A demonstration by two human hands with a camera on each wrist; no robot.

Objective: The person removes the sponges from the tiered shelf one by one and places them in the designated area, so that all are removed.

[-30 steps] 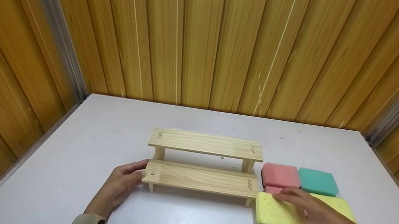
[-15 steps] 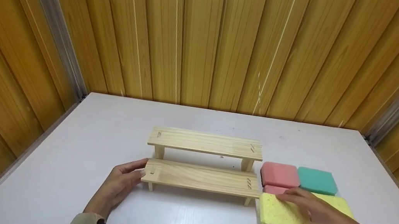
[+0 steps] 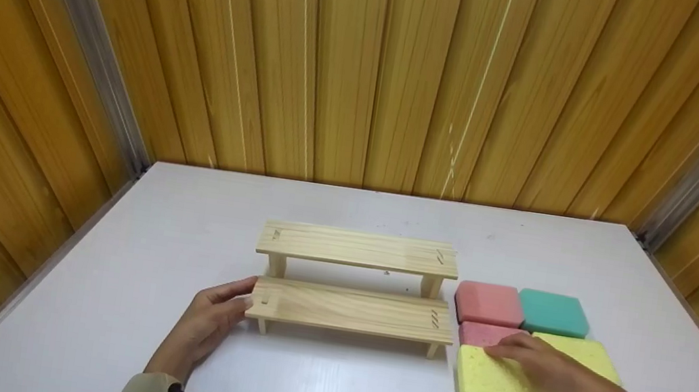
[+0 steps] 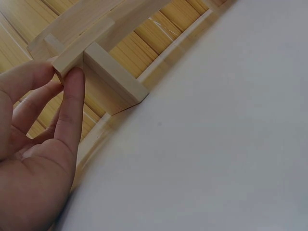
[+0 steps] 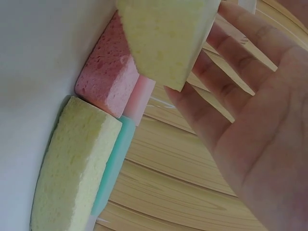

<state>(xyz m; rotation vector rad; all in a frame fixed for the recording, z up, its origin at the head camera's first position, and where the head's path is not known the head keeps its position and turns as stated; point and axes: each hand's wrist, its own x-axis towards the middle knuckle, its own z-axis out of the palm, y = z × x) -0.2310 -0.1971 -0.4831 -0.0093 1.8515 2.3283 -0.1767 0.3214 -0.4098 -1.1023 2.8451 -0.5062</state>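
Note:
A two-tier wooden stand (image 3: 347, 310) of pale wood stands mid-table. My left hand (image 3: 210, 323) pinches the left end of its lower board; the left wrist view shows the thumb and a finger on the board's edge (image 4: 77, 53), beside a leg. My right hand (image 3: 575, 388) grips a yellow sponge (image 3: 493, 380) to the right of the stand, fingertips on its far edge and thumb at its near side. In the right wrist view, this sponge (image 5: 163, 38) overlaps a dark pink sponge (image 5: 107, 70).
Behind the right hand lie a light pink sponge (image 3: 490, 304), a teal sponge (image 3: 553, 313) and a second yellow sponge (image 3: 584, 353), grouped close together on the white table (image 3: 322, 390). Wood-patterned panel walls (image 3: 347, 66) rise at the back and both sides.
My right hand has moved the yellow sponge a little to the right and nearer, away from the stand's lower board, so more of the dark pink sponge shows. The left hand keeps its grip.

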